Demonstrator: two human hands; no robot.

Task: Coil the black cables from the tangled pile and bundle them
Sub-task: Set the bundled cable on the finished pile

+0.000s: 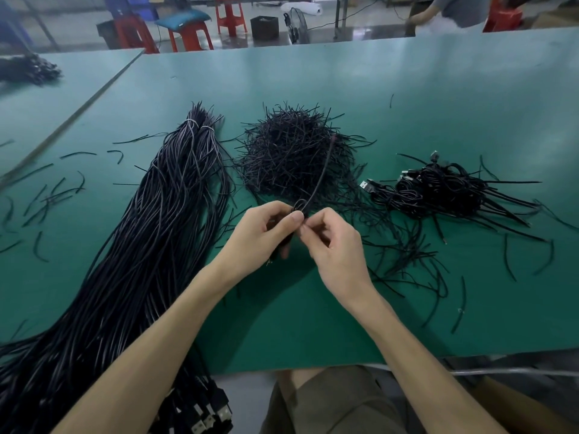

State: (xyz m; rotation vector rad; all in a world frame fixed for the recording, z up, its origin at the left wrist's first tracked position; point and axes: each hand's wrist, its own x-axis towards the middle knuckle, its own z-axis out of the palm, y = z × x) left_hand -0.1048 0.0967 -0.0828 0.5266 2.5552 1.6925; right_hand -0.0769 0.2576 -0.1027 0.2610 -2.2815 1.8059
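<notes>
My left hand [266,230] grips a small coiled black cable [286,236] above the green table [438,89]. My right hand [332,242] pinches a thin black twist tie [319,177] right against the coil; the tie's free end sticks up and away over the pile of ties. A long bundle of straight black cables [150,220] lies to the left, its USB plugs [213,415] hanging over the near edge. A heap of short black twist ties [294,155] sits just beyond my hands. A pile of coiled, tied cables [445,189] lies at the right.
Loose ties are scattered on the table at left [53,195] and right [507,261]. Another dark cable heap [28,70] lies on the neighbouring table at far left. Red stools [188,36] and a person [451,10] are beyond the far edge. My lap [329,402] is below the near edge.
</notes>
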